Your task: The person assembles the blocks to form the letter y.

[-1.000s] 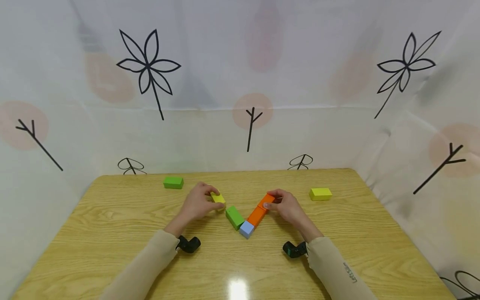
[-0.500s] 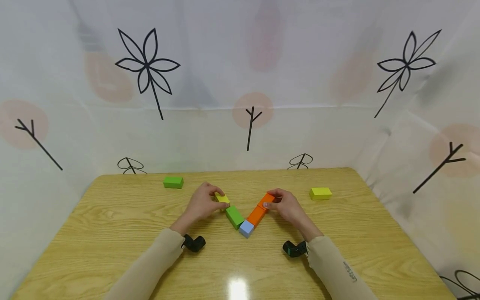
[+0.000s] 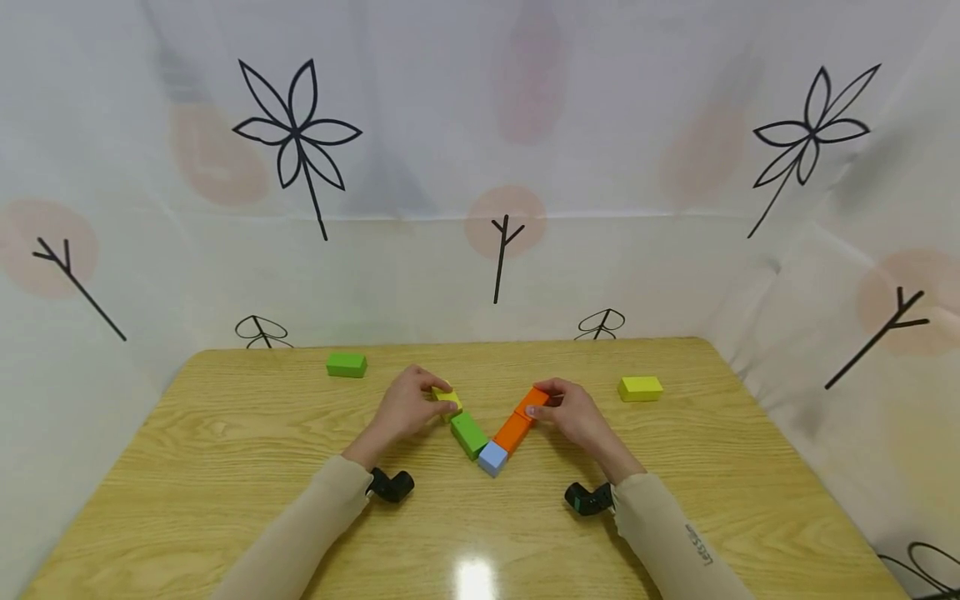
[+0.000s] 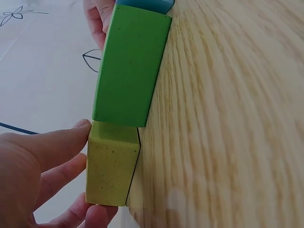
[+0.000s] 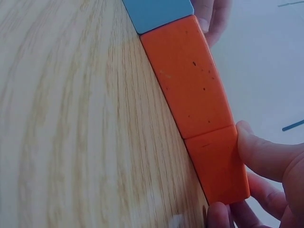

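My left hand [image 3: 407,406] pinches a yellow block [image 3: 447,400] between thumb and fingers; in the left wrist view that yellow block [image 4: 112,166] meets the end of a green block [image 4: 133,66]. The green block [image 3: 469,434] slants down to a light blue block [image 3: 492,457] at the point of a V. Up the other arm run two orange blocks end to end, the lower one [image 3: 513,434] beside the blue. My right hand [image 3: 576,412] grips the upper orange block [image 3: 532,402], seen too in the right wrist view, where the upper orange block [image 5: 217,164] touches its neighbour.
Another green block [image 3: 347,365] lies at the back left of the wooden table [image 3: 480,525]. A second yellow block [image 3: 640,388] lies at the back right. Behind the table hangs a pale patterned cloth [image 3: 420,275].
My left hand has moved right with the yellow block, bringing it up to the end of the green block. My right hand has stayed on the upper orange block.
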`<state>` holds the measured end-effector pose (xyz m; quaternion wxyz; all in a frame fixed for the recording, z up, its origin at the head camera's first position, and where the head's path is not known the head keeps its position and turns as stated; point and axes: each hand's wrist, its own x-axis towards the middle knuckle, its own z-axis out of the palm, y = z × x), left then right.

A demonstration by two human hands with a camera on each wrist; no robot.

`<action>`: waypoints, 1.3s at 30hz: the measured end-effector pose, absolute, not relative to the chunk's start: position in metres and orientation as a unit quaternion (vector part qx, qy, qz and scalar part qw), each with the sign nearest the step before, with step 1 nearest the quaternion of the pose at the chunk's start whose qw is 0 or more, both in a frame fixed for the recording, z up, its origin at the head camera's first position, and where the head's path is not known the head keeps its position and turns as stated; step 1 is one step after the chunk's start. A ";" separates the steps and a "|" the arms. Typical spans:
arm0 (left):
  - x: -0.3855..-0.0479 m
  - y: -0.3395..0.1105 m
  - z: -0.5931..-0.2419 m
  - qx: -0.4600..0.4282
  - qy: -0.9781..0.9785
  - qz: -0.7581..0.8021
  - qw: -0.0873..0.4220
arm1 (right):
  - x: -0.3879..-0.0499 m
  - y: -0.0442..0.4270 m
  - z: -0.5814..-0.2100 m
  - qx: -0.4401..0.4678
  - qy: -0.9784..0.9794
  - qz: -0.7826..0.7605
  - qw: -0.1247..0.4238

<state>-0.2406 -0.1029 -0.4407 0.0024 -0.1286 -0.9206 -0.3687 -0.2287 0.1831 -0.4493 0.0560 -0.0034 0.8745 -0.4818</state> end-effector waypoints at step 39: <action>-0.244 -0.129 -0.438 -0.104 -0.917 -0.384 0.032 | -0.228 0.184 -0.451 -0.012 0.875 -0.482 0.051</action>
